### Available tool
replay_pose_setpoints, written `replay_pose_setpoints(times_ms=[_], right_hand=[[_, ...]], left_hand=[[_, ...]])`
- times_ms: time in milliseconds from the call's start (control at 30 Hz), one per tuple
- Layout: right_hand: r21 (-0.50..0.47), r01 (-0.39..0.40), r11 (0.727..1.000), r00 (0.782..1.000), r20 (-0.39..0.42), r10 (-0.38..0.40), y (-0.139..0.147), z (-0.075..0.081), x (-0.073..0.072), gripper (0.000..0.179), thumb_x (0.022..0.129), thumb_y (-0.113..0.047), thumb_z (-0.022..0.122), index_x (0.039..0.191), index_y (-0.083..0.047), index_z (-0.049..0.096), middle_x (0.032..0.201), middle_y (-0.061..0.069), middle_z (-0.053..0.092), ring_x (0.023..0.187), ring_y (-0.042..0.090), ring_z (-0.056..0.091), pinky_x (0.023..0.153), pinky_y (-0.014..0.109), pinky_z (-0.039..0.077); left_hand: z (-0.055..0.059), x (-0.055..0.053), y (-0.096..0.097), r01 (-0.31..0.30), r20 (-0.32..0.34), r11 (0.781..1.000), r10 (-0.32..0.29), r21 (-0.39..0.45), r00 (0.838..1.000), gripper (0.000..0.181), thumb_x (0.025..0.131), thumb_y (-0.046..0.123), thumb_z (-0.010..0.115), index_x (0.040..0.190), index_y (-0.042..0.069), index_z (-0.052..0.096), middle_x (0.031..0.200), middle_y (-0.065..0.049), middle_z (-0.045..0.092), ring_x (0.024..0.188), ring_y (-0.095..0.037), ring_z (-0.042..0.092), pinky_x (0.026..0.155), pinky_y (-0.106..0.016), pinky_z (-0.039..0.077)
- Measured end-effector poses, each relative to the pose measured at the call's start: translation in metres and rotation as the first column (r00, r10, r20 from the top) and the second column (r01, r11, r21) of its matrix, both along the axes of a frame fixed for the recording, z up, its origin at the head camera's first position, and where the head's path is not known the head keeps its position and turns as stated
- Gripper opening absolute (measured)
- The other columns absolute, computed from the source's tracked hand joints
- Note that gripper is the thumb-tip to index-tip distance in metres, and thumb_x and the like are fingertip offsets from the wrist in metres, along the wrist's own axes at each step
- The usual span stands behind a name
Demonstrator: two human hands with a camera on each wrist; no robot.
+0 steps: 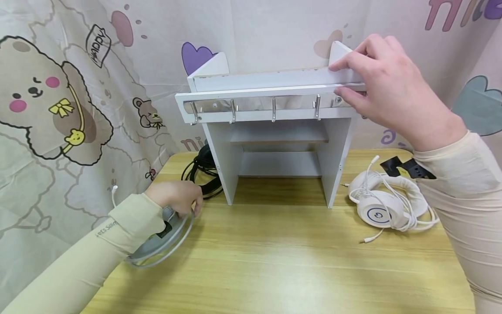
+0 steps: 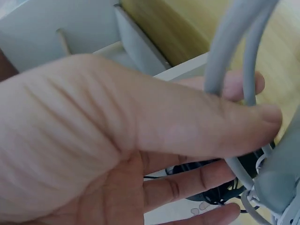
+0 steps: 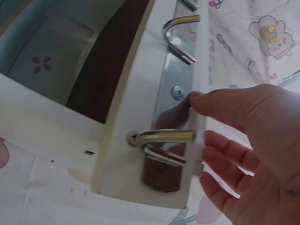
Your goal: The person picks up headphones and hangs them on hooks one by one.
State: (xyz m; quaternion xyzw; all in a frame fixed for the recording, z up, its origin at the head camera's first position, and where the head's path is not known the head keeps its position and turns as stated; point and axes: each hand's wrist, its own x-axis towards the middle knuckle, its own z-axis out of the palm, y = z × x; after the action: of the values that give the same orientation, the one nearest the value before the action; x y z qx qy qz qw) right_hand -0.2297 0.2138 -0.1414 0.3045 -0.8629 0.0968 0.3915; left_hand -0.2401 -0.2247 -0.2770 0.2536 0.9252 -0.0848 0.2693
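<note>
My left hand [image 1: 172, 196] is at the left of the table, holding a pair of grey headphones [image 1: 147, 248] by the double headband. In the left wrist view the thumb and fingers pinch the grey headband [image 2: 227, 47], and a grey ear cup [image 2: 279, 176] hangs below. My right hand [image 1: 396, 83] grips the upper right end of a white shelf rack [image 1: 213, 152], thumb at the front of its hook board. That board carries a metal hook strip [image 1: 256, 103]; its hooks [image 3: 161, 147] hold nothing in view.
White headphones [image 1: 378, 209] with a bundled cable lie right of the rack on the wooden table [image 1: 274, 257]. A black headset with cable [image 1: 204, 163] lies behind its left side. A printed curtain [image 1: 270, 35] hangs behind and at the left.
</note>
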Motion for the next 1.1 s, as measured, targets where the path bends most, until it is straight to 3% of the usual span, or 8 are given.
replay_pose_setpoints(times_ms=[233,600,733,867,1100], right_hand=[[0.018,-0.003,1.000,1.000,-0.004,0.003,-0.001,0.002,0.003,0.038,0.091,-0.001,0.081,0.128,-0.002,0.073,0.106,0.024,0.055,0.096,0.043,0.043,0.078,0.043,0.029],[0.018,-0.007,1.000,1.000,-0.013,0.007,-0.001,0.001,0.002,0.038,0.090,-0.001,0.081,0.127,-0.002,0.073,0.102,0.023,0.053,0.094,0.042,0.042,0.077,0.041,0.027],[0.023,-0.004,1.000,1.000,-0.022,0.004,-0.001,0.001,0.001,0.037,0.090,-0.002,0.081,0.126,-0.002,0.074,0.101,0.023,0.053,0.093,0.042,0.041,0.076,0.042,0.027],[0.019,0.009,1.000,1.000,-0.030,-0.009,-0.002,0.000,-0.001,0.037,0.090,-0.004,0.081,0.126,-0.002,0.074,0.103,0.024,0.053,0.093,0.042,0.042,0.075,0.042,0.028],[0.009,-0.001,1.000,0.999,-0.052,0.001,-0.002,-0.002,-0.003,0.037,0.089,-0.005,0.081,0.126,-0.001,0.073,0.104,0.025,0.054,0.095,0.044,0.044,0.076,0.044,0.029]], left_hand=[[0.013,0.000,0.000,-0.024,0.042,0.998,0.021,0.066,0.999,0.045,0.072,-0.015,0.077,0.090,0.026,0.081,0.101,0.003,0.073,0.081,-0.013,0.060,0.068,-0.025,0.053],[0.026,-0.009,-0.003,-0.039,0.092,0.991,0.027,0.129,0.995,0.047,0.076,-0.017,0.067,0.099,0.021,0.082,0.098,0.002,0.073,0.081,-0.012,0.058,0.071,-0.025,0.052],[0.029,-0.013,-0.005,-0.016,0.087,0.986,0.002,0.163,0.996,0.047,0.076,-0.017,0.064,0.102,0.017,0.081,0.099,-0.002,0.073,0.080,-0.012,0.055,0.072,-0.026,0.050],[0.031,-0.015,-0.008,0.016,0.075,0.979,-0.032,0.201,0.997,0.047,0.077,-0.017,0.062,0.105,0.015,0.080,0.088,0.000,0.068,0.076,-0.011,0.052,0.069,-0.026,0.047],[0.033,-0.017,-0.014,0.065,-0.004,0.958,-0.066,0.279,0.998,0.050,0.077,-0.016,0.057,0.107,0.017,0.081,0.082,0.001,0.062,0.074,-0.013,0.048,0.066,-0.028,0.042]])
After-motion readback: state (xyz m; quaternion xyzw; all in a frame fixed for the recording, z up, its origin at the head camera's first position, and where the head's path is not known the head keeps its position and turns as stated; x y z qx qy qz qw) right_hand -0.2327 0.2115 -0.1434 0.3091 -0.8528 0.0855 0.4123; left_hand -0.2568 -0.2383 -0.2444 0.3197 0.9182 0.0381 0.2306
